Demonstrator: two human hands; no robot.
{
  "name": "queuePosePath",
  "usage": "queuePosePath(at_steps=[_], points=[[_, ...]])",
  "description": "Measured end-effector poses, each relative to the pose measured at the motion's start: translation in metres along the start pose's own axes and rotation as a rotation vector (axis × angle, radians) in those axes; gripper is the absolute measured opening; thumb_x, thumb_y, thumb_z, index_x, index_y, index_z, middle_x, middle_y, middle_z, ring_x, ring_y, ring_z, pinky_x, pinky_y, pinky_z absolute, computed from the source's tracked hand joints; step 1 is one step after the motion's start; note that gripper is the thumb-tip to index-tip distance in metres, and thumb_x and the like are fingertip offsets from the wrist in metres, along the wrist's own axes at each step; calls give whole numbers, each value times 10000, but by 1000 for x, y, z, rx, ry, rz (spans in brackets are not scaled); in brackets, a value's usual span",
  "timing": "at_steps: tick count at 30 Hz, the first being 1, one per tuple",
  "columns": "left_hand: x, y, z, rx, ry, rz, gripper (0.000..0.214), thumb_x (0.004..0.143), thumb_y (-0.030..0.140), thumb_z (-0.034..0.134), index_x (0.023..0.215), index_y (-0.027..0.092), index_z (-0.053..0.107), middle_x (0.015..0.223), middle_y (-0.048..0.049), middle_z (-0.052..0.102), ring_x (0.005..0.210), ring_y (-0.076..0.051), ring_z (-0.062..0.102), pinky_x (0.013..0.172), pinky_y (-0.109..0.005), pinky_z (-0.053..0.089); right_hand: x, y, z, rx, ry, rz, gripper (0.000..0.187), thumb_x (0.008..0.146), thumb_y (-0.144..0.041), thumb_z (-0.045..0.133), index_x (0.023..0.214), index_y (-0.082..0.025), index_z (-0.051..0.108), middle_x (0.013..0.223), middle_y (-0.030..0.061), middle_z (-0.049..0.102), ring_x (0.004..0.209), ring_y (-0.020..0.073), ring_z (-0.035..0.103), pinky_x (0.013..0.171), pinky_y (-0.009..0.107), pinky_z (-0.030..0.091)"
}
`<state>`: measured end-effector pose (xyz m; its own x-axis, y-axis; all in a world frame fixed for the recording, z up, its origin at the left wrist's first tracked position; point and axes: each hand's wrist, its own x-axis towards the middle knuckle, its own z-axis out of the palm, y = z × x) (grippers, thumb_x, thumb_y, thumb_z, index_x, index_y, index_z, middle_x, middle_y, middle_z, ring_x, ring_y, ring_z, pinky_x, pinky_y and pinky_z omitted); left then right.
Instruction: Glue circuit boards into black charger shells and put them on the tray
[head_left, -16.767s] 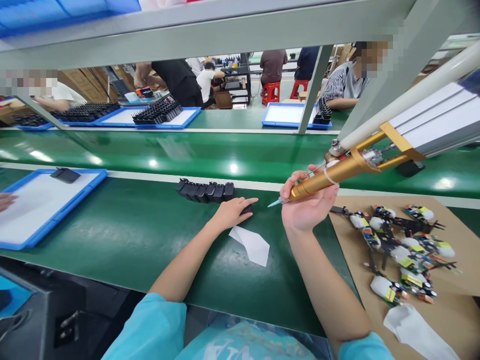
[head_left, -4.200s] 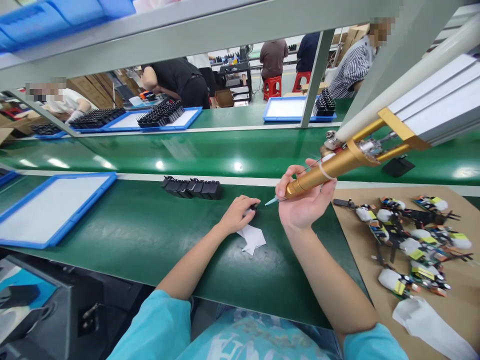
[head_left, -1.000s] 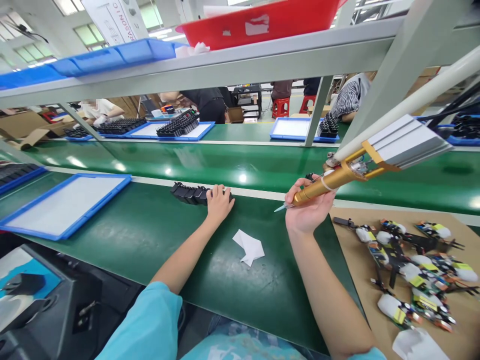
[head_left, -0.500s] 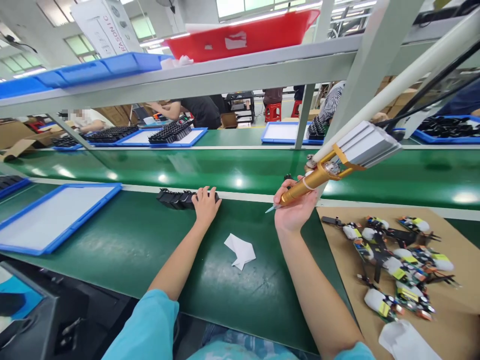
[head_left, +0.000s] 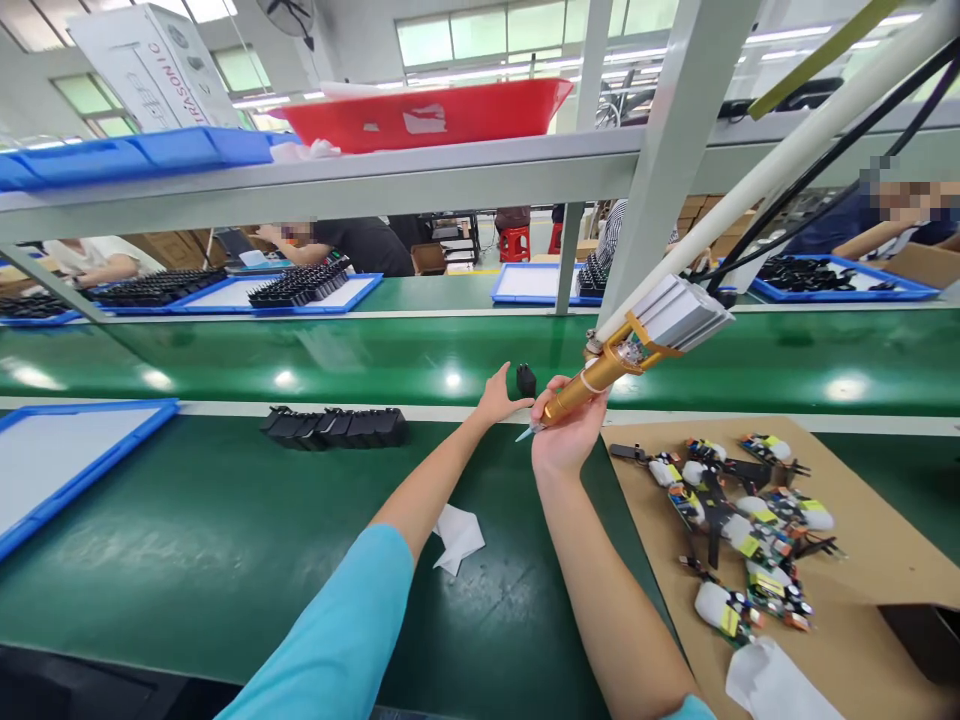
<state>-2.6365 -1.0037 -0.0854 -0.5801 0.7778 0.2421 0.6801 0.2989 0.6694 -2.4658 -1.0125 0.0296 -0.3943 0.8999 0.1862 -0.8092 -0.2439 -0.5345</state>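
My right hand (head_left: pixel 568 435) is wrapped round a gold dispensing pen (head_left: pixel 589 386) with a tapered, pale blue tip pointing down and left. A white tube and a bracket are joined to its upper end. My left hand (head_left: pixel 501 398) reaches out over the edge of the green belt, thumb and fingers spread. Just beyond its fingers stands a small black adapter housing (head_left: pixel 526 379), apart from the hand as far as I can see. A row of black adapter housings (head_left: pixel 334 428) lies on the green table to the left. A white crumpled tissue (head_left: pixel 457 538) is below my forearms.
Circuit boards (head_left: pixel 757 530) with wires lie on a cardboard sheet (head_left: pixel 847 500) at right. A blue-rimmed tray (head_left: pixel 82 460) is at left. A white post (head_left: pixel 667 150) and shelf beam (head_left: pixel 375 185) cross ahead. Co-workers sit beyond the belt (head_left: pixel 375 350).
My left hand has left the row of black housings and moved right, towards the single housing on the belt. My right hand still holds the dispensing pen. The view has turned right.
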Motion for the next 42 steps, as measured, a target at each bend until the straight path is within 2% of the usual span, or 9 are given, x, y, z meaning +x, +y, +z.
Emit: queuePosePath(at_steps=[4,8,12,16,20,24,30,38,42], points=[[23,8,11,-110,47,-123,851,669,347,742,1376,101,338,1294,-211,518,1173,-300,513,984,-433,393,-2,1,1,-10,-8,7,402,833,-599,369,829,-212,479,714,-44,567,384,65,489,342,186,288],[10,9,-11,-116,6,-138,640,665,359,744,1211,120,512,1157,-155,618,1024,-259,595,896,-390,457,-5,2,2,2,-33,2,336,847,-548,359,851,-226,455,717,-46,568,389,72,489,350,194,299],[-42,3,-55,-143,-153,-46,646,632,389,763,1202,185,538,1174,-78,619,1037,-223,587,873,-326,470,-9,3,4,-4,-49,6,333,839,-555,360,863,-232,435,713,-50,563,389,70,492,358,194,303],[-105,-5,-102,-158,-404,25,665,665,323,726,1286,245,501,1269,-54,574,1109,-240,559,945,-364,437,-11,4,7,-7,-55,5,341,845,-556,353,849,-228,445,708,-50,560,383,72,494,358,203,298],[-147,-9,-124,-252,-593,33,725,720,211,629,1399,275,381,1371,-61,507,1226,-239,495,1030,-382,382,-14,4,10,-23,-48,0,344,839,-555,356,841,-226,456,701,-48,562,376,77,493,346,208,290],[-166,-6,-118,-224,-465,42,711,764,278,626,1421,259,355,1433,-85,438,1299,-249,425,1072,-404,344,-17,2,13,-39,-48,19,349,818,-569,386,843,-228,456,692,-52,555,368,71,483,345,207,292],[-172,-3,-104,-190,-285,12,554,798,397,621,1321,264,496,1283,-70,589,1167,-233,548,994,-385,425,-18,3,14,-57,-43,8,344,820,-566,363,855,-236,454,685,-47,559,372,81,485,336,208,278],[-168,-23,-77,-671,-133,-290,593,816,485,583,1313,181,473,1045,-94,698,949,-215,655,860,-353,503,-17,2,14,-55,-22,12,335,832,-539,343,843,-229,470,674,-41,560,369,96,490,349,223,281],[-165,-27,-72,-709,-84,-321,439,823,462,581,1154,173,602,1117,-93,680,1003,-215,635,902,-353,485,-20,1,16,-62,-28,24,341,826,-552,345,858,-235,465,673,-48,556,366,89,484,342,216,271]])
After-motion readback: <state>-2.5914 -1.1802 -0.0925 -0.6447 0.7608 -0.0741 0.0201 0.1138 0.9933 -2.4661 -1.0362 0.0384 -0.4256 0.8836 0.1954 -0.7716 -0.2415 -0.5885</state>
